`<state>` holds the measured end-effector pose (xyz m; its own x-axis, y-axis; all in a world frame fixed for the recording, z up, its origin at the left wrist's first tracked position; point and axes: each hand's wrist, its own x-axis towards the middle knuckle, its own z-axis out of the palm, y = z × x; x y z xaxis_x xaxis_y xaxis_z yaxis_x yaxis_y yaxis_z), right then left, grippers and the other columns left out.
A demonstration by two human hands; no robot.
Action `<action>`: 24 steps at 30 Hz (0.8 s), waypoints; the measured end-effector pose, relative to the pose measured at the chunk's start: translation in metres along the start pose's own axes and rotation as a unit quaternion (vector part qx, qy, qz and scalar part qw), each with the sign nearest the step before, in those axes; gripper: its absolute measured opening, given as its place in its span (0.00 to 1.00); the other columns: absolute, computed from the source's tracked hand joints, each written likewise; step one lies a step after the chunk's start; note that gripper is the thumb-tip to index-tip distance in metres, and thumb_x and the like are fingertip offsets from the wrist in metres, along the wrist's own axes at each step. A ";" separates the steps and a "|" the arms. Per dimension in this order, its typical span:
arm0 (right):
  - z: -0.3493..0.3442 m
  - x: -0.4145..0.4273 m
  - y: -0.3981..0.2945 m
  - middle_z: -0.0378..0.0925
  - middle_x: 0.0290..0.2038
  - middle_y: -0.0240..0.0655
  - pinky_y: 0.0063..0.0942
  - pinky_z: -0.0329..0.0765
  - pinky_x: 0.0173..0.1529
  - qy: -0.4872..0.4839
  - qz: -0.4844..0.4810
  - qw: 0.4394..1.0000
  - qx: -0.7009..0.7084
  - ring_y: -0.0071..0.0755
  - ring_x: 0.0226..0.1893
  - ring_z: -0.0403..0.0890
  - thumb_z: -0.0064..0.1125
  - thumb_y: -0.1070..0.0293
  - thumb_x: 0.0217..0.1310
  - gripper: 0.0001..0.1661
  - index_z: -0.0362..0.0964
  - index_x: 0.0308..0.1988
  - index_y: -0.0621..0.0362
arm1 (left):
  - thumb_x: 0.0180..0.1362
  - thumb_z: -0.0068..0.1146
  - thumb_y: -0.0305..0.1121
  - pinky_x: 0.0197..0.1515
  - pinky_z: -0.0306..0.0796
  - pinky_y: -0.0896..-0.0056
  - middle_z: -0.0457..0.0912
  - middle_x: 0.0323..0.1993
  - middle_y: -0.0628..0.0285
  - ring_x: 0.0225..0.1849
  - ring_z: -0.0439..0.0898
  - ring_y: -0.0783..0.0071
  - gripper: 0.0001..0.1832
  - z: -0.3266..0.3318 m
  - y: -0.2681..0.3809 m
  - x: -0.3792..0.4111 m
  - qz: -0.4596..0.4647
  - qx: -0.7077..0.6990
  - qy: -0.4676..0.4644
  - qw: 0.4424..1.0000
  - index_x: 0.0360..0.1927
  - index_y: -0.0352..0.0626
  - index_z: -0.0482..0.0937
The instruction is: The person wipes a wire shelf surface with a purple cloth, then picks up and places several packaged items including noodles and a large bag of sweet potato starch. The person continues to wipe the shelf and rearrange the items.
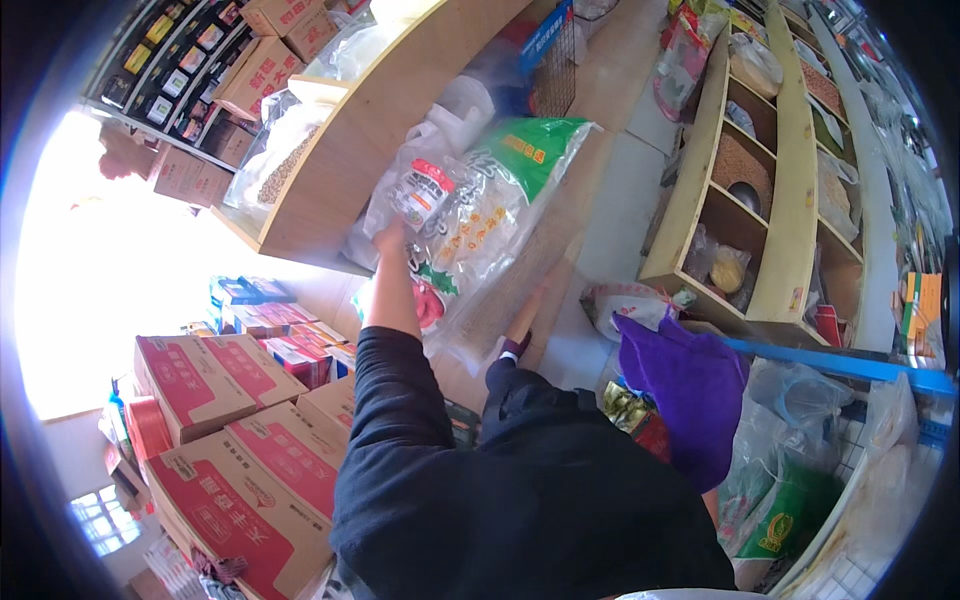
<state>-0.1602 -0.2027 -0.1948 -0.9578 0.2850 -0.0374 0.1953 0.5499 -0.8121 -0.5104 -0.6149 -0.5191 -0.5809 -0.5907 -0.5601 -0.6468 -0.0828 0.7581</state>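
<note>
My left hand point(390, 237) reaches forward to a translucent white plastic bag point(416, 161) and appears to grip its near edge; the fingertips are hidden in the folds. Printed with red and black writing, a label panel point(424, 195) shows just beyond the hand. Beneath and beside it lies a large clear plastic sack point(487, 240) with a green printed end point(536, 154). On my right side hangs a purple cloth point(682, 397). Only a sliver of skin point(711, 507) shows below that cloth, so my right hand's pose is hidden.
A curved wooden counter point(390, 112) runs beyond the bag. Cardboard cartons point(255, 487) are stacked at left. Wooden bins point(739, 247) with grain and bags stand at right, near a blue rail point(840, 364). A wire basket point(555, 86) stands at the far end.
</note>
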 end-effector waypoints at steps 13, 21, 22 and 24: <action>0.022 0.038 0.006 0.80 0.39 0.36 0.32 0.73 0.47 0.072 0.070 0.980 0.171 0.32 0.39 0.80 0.58 0.73 0.55 0.10 0.78 0.40 0.57 | 0.56 0.63 0.33 0.48 0.71 0.67 0.80 0.41 0.60 0.43 0.78 0.68 0.10 0.019 0.055 -0.224 0.262 0.007 -0.315 0.912 0.39 0.40 0.81; 0.059 0.049 0.030 0.58 0.63 0.55 0.36 0.59 0.64 0.185 -0.098 0.975 -0.070 0.50 0.61 0.63 0.46 0.66 0.63 0.40 0.42 0.70 0.62 | 0.52 0.63 0.26 0.69 0.52 0.55 0.61 0.66 0.45 0.69 0.58 0.50 0.11 0.051 0.011 -0.439 0.503 0.000 -0.615 0.607 0.40 0.41 0.77; 0.050 0.051 0.033 0.61 0.60 0.54 0.37 0.60 0.63 0.217 -0.114 0.967 -0.069 0.50 0.59 0.65 0.45 0.66 0.63 0.37 0.46 0.68 0.62 | 0.49 0.61 0.21 0.69 0.50 0.53 0.64 0.65 0.45 0.69 0.57 0.43 0.10 0.046 0.029 -0.451 0.506 0.004 -0.643 0.576 0.36 0.37 0.78; 0.021 0.056 0.037 0.65 0.56 0.55 0.39 0.62 0.61 0.205 -0.094 0.971 -0.086 0.52 0.57 0.67 0.47 0.66 0.61 0.32 0.55 0.63 0.64 | 0.55 0.57 0.22 0.69 0.48 0.53 0.60 0.67 0.42 0.69 0.58 0.47 0.05 0.050 0.018 -0.446 0.507 0.014 -0.695 0.510 0.36 0.38 0.76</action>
<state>-0.2106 -0.1827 -0.2395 -0.8224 0.4363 0.3651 0.0913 0.7346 -0.6723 -0.2880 -0.3126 -0.2727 -0.4007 0.8222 0.4044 0.3386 -0.2773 0.8992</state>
